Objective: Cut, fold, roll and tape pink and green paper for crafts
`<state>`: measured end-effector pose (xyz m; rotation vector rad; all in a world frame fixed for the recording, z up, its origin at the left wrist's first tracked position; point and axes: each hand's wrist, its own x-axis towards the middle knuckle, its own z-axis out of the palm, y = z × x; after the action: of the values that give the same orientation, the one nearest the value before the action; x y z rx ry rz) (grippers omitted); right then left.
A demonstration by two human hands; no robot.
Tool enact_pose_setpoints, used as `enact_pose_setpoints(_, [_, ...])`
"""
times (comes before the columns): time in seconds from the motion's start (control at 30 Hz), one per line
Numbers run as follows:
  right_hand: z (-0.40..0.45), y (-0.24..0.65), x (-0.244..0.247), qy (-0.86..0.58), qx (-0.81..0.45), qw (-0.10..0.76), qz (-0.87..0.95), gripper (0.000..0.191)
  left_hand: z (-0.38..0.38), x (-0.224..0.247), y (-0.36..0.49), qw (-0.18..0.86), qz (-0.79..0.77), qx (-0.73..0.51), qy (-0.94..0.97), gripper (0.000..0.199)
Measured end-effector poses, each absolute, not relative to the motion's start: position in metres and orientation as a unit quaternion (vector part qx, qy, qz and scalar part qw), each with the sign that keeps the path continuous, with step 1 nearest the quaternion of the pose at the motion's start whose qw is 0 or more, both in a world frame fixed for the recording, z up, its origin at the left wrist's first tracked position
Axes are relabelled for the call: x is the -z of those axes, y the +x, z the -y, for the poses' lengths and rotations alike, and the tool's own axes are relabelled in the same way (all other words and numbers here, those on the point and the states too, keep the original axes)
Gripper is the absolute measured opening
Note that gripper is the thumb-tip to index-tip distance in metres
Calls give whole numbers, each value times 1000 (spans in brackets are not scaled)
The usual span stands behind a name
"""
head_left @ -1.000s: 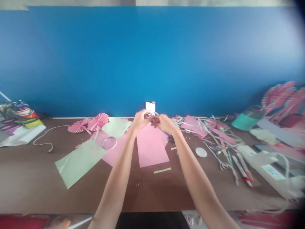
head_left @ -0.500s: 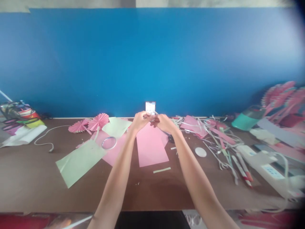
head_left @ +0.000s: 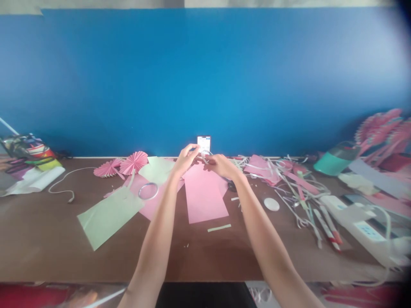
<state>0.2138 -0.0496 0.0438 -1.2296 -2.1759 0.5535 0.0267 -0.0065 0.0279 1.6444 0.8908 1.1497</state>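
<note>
Near the back of the table, my left hand (head_left: 186, 160) has its fingertips drawn close together in a loose pinch; what lies between them is too small to make out. Beside it, my right hand (head_left: 221, 165) has its fingers curled round a thin curved white strip (head_left: 206, 152), which rises in a small arc between both hands. Just behind them a phone (head_left: 204, 141) with a lit screen leans on the blue wall. Below the hands lies a sheet of pink paper (head_left: 207, 199), and a short pale green strip (head_left: 219, 228) is nearer me.
To the left lie a pale green sheet (head_left: 109, 218), a round ring (head_left: 148, 191) and pleated pink paper fans (head_left: 134, 163). On the right are a white disc (head_left: 271, 204), tangled strips, pens (head_left: 326, 224), a power strip (head_left: 366, 231) and a green bottle (head_left: 334, 161).
My left hand has drawn slightly up and left, apart from the right, and its fingers are straighter. The white strip's arc shows more clearly now. My right hand stays nearly in place.
</note>
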Motion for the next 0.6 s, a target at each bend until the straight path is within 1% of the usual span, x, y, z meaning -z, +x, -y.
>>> enact_pose_setpoints(0.07, [48, 215, -42, -464, -199, 277, 818, 12, 7, -29, 26, 511, -340, -463, 640, 45])
enact_pose_setpoints(0.2, [43, 219, -36, -465, -211, 236, 827, 13, 9, -30, 23, 565, -284, -454, 627, 47])
enact_pose_setpoints(0.37, [38, 221, -32, -461, -222, 184, 839, 16, 8, -28, 22, 652, -234, -390, 606, 61])
enact_pose_setpoints(0.5, [39, 221, -34, -457, -239, 190, 836, 19, 6, -25, 25, 678, -210, -387, 588, 68])
enact_pose_setpoints(0.6, [41, 223, -37, -439, -264, 210, 832, 25, 4, -23, 26, 684, -200, -406, 572, 64])
